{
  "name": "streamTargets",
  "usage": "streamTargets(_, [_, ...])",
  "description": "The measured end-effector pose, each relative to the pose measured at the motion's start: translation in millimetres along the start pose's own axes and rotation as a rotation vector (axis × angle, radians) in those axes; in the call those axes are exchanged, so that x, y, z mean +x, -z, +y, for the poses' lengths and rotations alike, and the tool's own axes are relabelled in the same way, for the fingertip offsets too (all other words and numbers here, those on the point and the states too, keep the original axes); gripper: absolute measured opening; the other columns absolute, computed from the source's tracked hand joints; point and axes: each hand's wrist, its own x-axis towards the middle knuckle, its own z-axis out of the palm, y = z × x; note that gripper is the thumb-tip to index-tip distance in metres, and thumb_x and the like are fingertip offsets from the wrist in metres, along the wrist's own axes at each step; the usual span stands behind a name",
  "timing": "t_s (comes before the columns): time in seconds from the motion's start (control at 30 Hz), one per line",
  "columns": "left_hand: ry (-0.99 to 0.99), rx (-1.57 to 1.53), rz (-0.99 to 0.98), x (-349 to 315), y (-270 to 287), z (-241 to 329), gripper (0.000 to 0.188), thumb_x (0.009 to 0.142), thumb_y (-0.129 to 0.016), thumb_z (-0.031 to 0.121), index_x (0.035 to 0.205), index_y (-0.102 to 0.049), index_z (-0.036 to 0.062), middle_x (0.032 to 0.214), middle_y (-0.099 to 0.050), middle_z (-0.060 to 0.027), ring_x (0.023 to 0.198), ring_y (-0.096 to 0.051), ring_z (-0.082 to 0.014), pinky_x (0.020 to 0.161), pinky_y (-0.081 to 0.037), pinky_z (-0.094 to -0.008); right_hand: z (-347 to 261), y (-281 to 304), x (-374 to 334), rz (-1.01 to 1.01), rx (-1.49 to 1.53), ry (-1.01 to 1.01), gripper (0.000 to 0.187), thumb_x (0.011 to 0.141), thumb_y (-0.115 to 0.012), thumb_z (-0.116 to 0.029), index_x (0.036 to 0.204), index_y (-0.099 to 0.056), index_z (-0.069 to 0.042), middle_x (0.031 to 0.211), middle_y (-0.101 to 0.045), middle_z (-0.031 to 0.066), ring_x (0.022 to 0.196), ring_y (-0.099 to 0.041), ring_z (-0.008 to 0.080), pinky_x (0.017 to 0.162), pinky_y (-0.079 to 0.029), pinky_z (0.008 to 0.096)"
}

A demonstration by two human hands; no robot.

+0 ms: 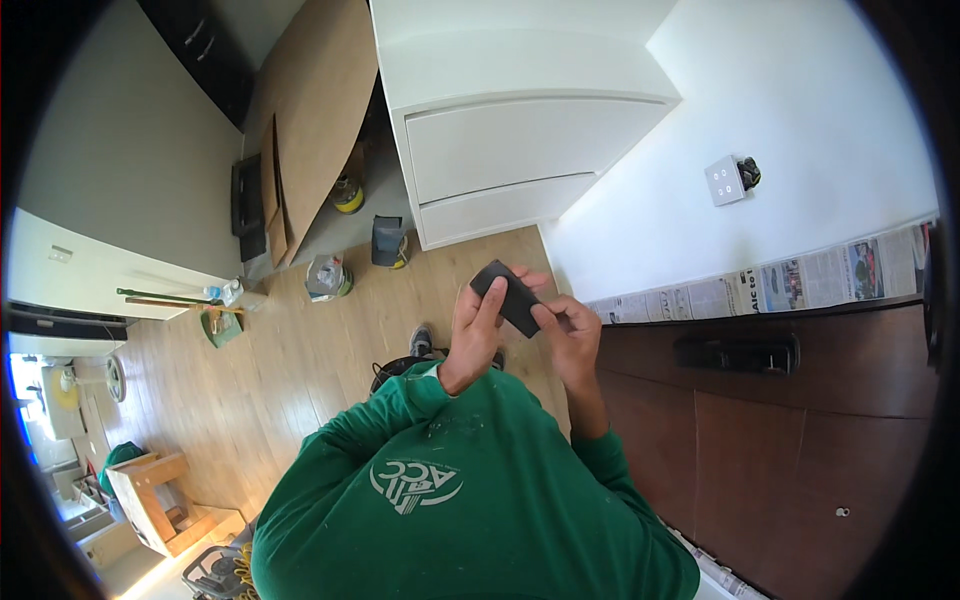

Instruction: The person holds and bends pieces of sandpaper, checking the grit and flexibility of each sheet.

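Note:
A dark grey, flat rectangular piece that looks like folded sandpaper [510, 298] is held up in front of my chest, slightly tilted. My left hand [474, 330] grips its left side, with the thumb lying on the near face. At the lower right corner, my right hand [572, 338] pinches it between thumb and fingers. Some fingertips are hidden behind the piece. Both of my forearms are in green sleeves.
A white drawer cabinet [510, 150] stands ahead. Newspaper strips [720, 296] line the wall above a brown wooden door [750, 430] at right. Tubs [328, 278], a dustpan [221, 327] and a wooden stool [165, 500] are on the wood floor [270, 385] at left.

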Motion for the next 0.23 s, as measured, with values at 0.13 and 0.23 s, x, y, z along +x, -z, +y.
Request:
streamTargets(0.13, [0.0, -0.024, 0.186, -1.3, 4.6, -2.6, 0.025, 0.104, -0.054, 0.022, 0.112, -0.061, -0.0008, 0.105, -0.071, -0.0154, 0.097, -0.069, -0.0196, 0.087, -0.055, -0.034, 2.6, -14.1, -4.9, 0.021, -0.185, 0.034, 0.009, 0.09, -0.073, -0.005, 0.092, -0.07, 0.003, 0.087, -0.068, 0.0055, 0.078, -0.062, 0.0084, 0.07, -0.048, 0.0233])
streamTargets(0.23, [0.072, 0.051, 0.293, 2.9, 26.2, -12.5, 0.019, 0.101, -0.061, 0.021, 0.106, -0.064, 0.003, 0.098, -0.073, -0.007, 0.092, -0.07, -0.0168, 0.081, -0.057, -0.0313, 17.5, -40.7, 7.5, -0.084, -0.001, 0.089, 0.007, 0.091, -0.07, -0.005, 0.096, -0.07, 0.001, 0.104, -0.07, 0.0124, 0.097, -0.063, 0.0188, 0.085, -0.05, 0.0275])
